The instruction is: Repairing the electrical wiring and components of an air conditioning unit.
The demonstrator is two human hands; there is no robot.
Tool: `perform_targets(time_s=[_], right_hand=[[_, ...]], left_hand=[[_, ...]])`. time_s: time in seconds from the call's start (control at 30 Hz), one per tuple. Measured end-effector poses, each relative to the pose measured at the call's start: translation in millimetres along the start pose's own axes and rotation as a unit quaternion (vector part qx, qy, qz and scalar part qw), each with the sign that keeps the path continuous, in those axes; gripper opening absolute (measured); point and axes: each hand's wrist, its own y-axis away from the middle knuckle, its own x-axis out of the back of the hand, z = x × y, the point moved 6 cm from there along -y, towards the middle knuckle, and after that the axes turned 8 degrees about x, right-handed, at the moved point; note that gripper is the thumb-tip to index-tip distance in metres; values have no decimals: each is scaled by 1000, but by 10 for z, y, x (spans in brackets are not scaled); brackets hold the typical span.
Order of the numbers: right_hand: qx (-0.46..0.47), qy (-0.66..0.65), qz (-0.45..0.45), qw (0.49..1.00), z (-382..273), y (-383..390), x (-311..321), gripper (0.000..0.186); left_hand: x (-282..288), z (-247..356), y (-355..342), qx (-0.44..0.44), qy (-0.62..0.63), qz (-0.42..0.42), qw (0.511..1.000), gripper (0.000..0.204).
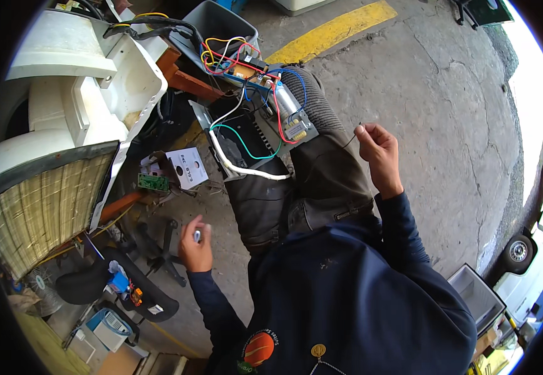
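Note:
An electrical control box [256, 134] of sheet metal rests across my thighs. On it sit a silver cylindrical capacitor [287, 100], a small yellow transformer [296, 130] and a circuit board [246, 72], joined by red, blue, yellow and green wires. A thick white cable [246, 170] curves over its near edge. Out to the right of my knee, my right hand [381, 156] pinches a thin dark wire [350, 141] between thumb and fingers. My left hand [196, 247] is off to the left, apart from the box, with fingers curled around a small pale object [197, 236], mostly hidden.
A grey bin [215, 19] stands beyond the box. Large white plastic housings [65, 100] and a finned coil panel [52, 206] crowd the left. Near them are a white carton [187, 167], a green circuit board [153, 182] and a black chair [127, 287] holding small items.

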Motion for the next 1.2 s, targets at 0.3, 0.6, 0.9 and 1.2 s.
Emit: perform_targets(time_s=[0.3,0.6,0.9,1.2], right_hand=[[15,-21,-154,988,-366,301,-508,7],[129,13,39,991,-514,386,-207,7],[220,166,149,950,-272,-2,179,13],[173,359,78,914,2,-327,572,27]], left_hand=[[-408,2443,39,-227,203,-73,950,34],[-752,2800,210,-237,166,-125,949,5],[-790,2520,300,-227,171,-120,951,9],[-975,2061,357,-183,47,-143,972,10]])
